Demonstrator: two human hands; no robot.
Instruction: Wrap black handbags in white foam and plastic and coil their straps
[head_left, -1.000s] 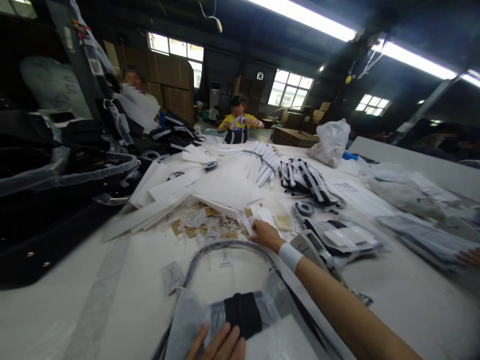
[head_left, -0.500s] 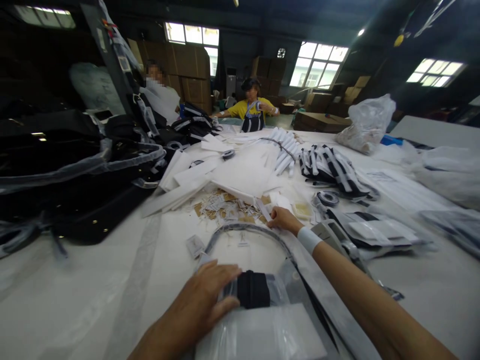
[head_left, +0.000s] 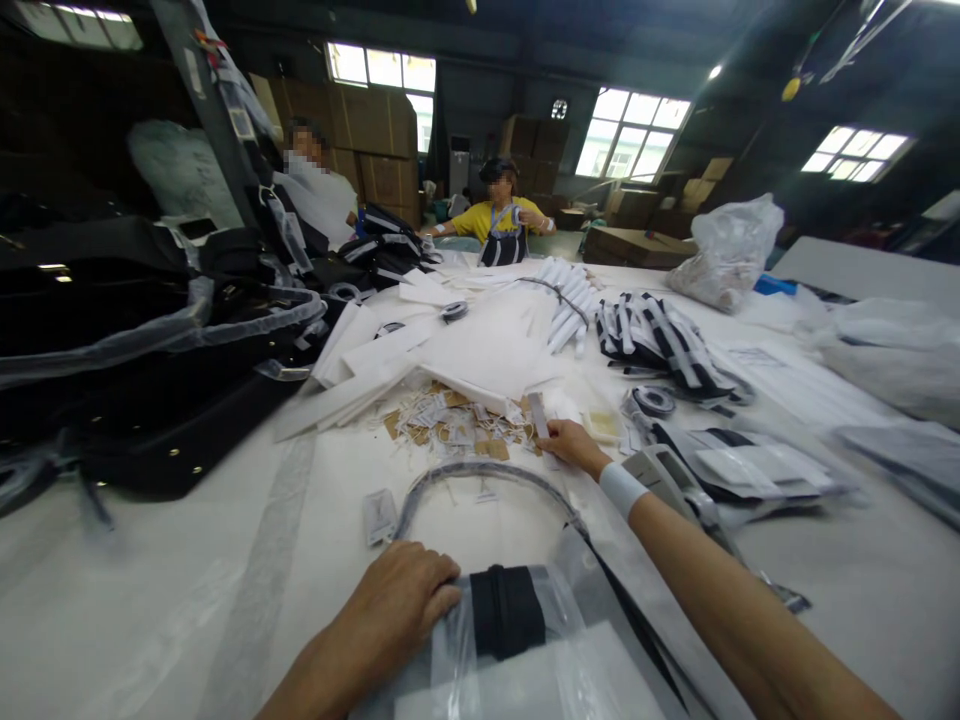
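Note:
A grey bag [head_left: 592,560] with a curved, plastic-wrapped handle [head_left: 480,468] lies in front of me. On it are a black strap piece [head_left: 506,610] and clear film over a white foam sheet [head_left: 555,680]. My left hand [head_left: 405,595] has its fingers curled over the bag's upper left edge. Beyond the handle, my right hand [head_left: 571,445] pinches a narrow whitish strip [head_left: 538,415], beside a heap of small tags with strings [head_left: 457,425]. A clear-wrapped tag [head_left: 380,516] lies left of the handle.
White foam sheets [head_left: 480,345] are piled behind the tags. Black bags [head_left: 165,400] crowd the left side. At right lie a grey device [head_left: 664,475], a strap roll [head_left: 652,400] and striped black-and-white pieces [head_left: 664,340]. Two people sit across the table, one in a yellow shirt [head_left: 472,220].
My left hand has moved slightly down and left, its fingers now curled over the bag's edge. The strip in my right hand is tilted more upright. The bag sits slightly lower in view.

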